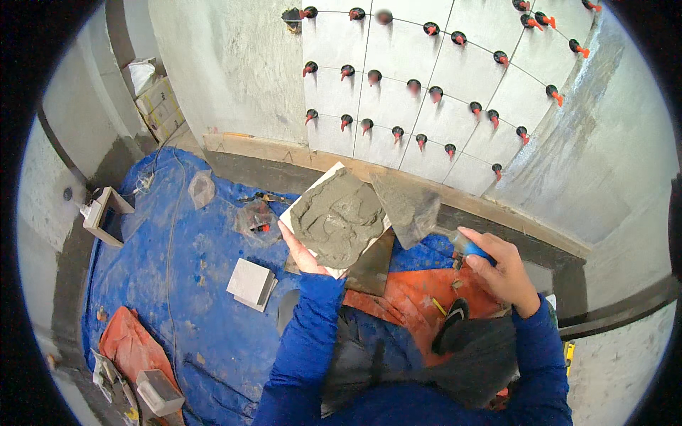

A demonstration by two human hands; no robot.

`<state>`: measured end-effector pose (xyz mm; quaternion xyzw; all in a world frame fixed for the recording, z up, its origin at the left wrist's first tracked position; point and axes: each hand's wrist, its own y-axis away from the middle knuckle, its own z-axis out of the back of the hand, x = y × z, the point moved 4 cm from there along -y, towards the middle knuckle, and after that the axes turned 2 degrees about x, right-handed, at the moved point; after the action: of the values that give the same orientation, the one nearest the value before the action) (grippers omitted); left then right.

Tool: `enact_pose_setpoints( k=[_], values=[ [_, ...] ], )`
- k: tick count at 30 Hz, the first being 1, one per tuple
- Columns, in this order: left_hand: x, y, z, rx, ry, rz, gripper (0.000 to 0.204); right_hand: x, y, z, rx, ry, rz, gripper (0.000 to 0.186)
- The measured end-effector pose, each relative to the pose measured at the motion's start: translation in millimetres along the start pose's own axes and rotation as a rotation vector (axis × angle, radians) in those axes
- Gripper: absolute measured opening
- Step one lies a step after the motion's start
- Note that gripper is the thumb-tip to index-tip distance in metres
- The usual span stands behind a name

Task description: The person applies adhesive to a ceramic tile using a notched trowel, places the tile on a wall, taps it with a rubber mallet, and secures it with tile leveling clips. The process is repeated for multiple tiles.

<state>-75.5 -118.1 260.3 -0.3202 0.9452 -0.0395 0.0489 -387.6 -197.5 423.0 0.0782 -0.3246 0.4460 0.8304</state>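
My left hand [301, 248] is closed on the near left edge of a pale square tile [286, 215], holding it up in front of me. Thick grey mortar [337, 221] covers most of its upper face, with swirled ridges. In my right hand [506, 273] is a trowel, gripped by its blue handle [469, 248]. The trowel's mortar-smeared blade [408, 209] points left, close to the tile's right edge; whether it touches cannot be made out. Behind both, pale tiles [403, 64] cover part of the wall, with black-and-red levelling clips [430, 29] along the joints.
A wooden batten [334, 162] runs under the wall tiles. Blue sheeting [206, 284] spreads over the floor, bearing a small tile stack [252, 284] and clear plastic bags [202, 189]. Orange sheeting [405, 295] lies by my shoe [455, 319]. A cable [170, 248] crosses at left.
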Motion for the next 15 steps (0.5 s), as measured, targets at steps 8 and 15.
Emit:
enact_pose_setpoints(
  k=[8, 15],
  values=[
    [12, 2, -16, 0.008, 0.009, -0.043, 0.073, 31, -24, -1, 0.349, 0.037, -0.086, 0.044],
    [20, 6, -19, 0.052, -0.061, 0.143, 0.077, 73, -50, 35, 0.122, 0.850, 0.291, 0.042]
  ],
)
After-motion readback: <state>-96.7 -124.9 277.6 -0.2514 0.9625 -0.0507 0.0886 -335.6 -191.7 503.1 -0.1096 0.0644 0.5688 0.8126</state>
